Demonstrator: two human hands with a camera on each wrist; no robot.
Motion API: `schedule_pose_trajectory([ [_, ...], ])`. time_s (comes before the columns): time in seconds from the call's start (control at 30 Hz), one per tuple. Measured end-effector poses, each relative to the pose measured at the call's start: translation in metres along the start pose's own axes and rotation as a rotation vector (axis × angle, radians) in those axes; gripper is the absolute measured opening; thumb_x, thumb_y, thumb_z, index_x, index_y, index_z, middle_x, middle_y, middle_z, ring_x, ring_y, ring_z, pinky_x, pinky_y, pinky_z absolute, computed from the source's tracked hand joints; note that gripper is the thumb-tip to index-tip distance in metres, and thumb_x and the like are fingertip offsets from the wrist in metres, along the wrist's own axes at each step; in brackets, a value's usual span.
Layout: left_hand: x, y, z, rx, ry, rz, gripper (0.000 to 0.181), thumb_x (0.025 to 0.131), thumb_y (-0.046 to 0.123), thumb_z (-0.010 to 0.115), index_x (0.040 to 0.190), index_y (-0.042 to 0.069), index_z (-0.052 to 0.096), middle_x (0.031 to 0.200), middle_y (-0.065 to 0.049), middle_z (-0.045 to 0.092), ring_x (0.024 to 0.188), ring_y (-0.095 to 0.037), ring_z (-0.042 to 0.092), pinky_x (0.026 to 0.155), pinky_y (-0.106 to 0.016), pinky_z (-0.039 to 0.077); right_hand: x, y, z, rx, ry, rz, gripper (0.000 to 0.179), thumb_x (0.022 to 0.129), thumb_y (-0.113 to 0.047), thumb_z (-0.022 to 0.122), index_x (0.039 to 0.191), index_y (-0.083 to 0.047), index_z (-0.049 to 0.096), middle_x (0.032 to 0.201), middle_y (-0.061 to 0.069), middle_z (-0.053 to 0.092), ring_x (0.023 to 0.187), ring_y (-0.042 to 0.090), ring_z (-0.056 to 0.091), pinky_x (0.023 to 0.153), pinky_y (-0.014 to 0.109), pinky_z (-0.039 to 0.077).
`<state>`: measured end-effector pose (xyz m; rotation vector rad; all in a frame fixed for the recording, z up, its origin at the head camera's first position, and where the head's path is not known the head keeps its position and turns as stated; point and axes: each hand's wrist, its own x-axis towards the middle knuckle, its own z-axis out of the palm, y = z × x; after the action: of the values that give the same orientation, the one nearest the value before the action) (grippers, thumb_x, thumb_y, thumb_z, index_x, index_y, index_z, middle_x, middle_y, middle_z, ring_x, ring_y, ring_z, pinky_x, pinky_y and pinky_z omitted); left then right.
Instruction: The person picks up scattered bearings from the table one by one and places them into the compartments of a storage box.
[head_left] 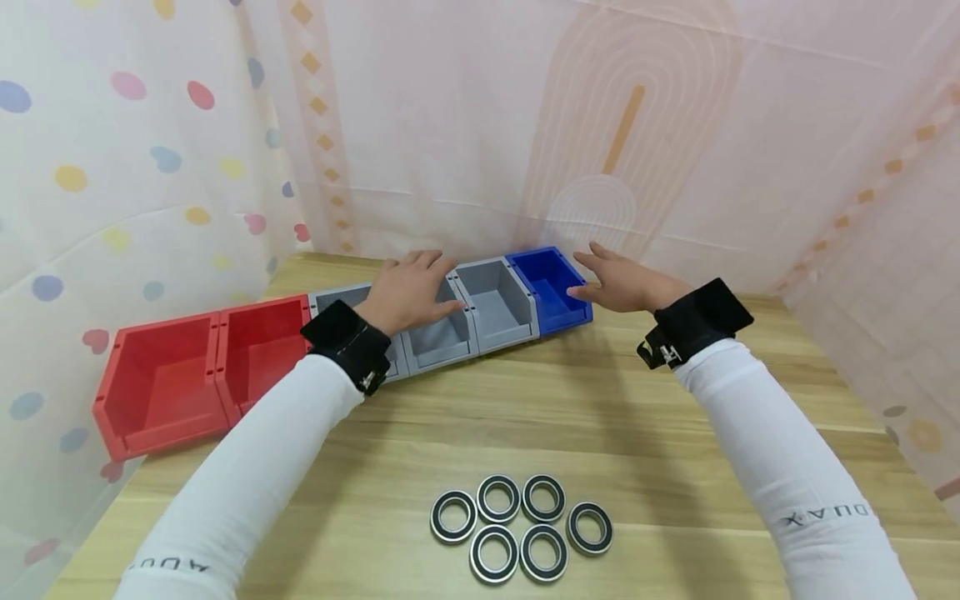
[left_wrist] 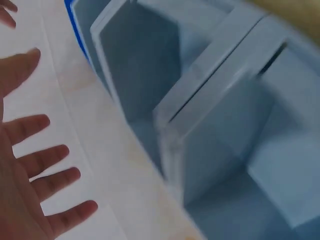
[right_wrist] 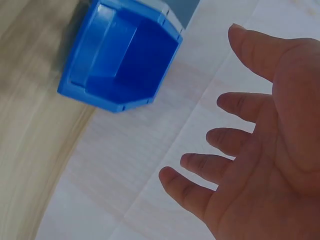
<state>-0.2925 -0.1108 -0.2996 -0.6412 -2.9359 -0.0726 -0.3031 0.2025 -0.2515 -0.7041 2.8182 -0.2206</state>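
Far L on my feed, a dotted curtain (head_left: 112, 183) runs along the L edge of the surface (head_left: 465, 417). By that edge I've got the outer red bin (head_left: 172, 371), then the inner red bin (head_left: 258, 337) right up against it, partly behind the white L sleeve (head_left: 251, 471). These start a row slanting up twd the far edge.

L hand (head_left: 411, 292), w/ a black strap (head_left: 345, 342) at the wrist, is above the grey section; L wrist cam has it wide, fingers well spread. Can't tell its exact height. 1st grey bin (head_left: 341, 296) is mostly hidden by hand + strap, 2nd grey bin (head_left: 442, 340) partly so, 3rd grey bin (head_left: 501, 310) in plain view.

Approx. mid, twd the near edge, 6 black/silver rings (head_left: 528, 536) lie flat: 4 in a 2x2 block, 1 each side.

Blue bin (head_left: 555, 292) ends the row, near mid of the far edge, touching the 3rd grey one. R hand (head_left: 622, 282) is just beside it, also wide, thumb overlapping its R rim in head view; R wrist cam gives spread fingers, apart from the bin. R sleeve (head_left: 787, 454) comes in from the near R.
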Motion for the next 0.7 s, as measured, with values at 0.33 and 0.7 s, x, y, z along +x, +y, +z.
schedule_pose_trajectory([
  [0.33, -0.028, 0.003, 0.031, -0.077, 0.22, -0.046, 0.057, 0.088, 0.04, 0.056, 0.133, 0.007, 0.046, 0.143, -0.021, 0.031, 0.132, -0.035, 0.023, 0.096, -0.057, 0.031, -0.023, -0.002, 0.034, 0.012, 0.049, -0.085, 0.071, 0.095, -0.046, 0.041, 0.146, -0.003, 0.019, 0.15, 0.026, 0.007, 0.134, 0.039, 0.013, 0.107, 0.052, 0.019],
  [0.7, -0.053, 0.004, 0.061, -0.17, 0.358, -0.155, 0.055, 0.086, 0.03, 0.059, 0.128, -0.002, 0.047, 0.136, -0.028, 0.038, 0.123, -0.041, 0.033, 0.084, -0.058, 0.039, -0.04, -0.004, 0.069, 0.103, 0.121, -0.135, 0.069, 0.094, -0.042, 0.046, 0.146, -0.004, 0.022, 0.15, 0.024, 0.014, 0.134, 0.037, 0.018, 0.105, 0.052, 0.024],
])
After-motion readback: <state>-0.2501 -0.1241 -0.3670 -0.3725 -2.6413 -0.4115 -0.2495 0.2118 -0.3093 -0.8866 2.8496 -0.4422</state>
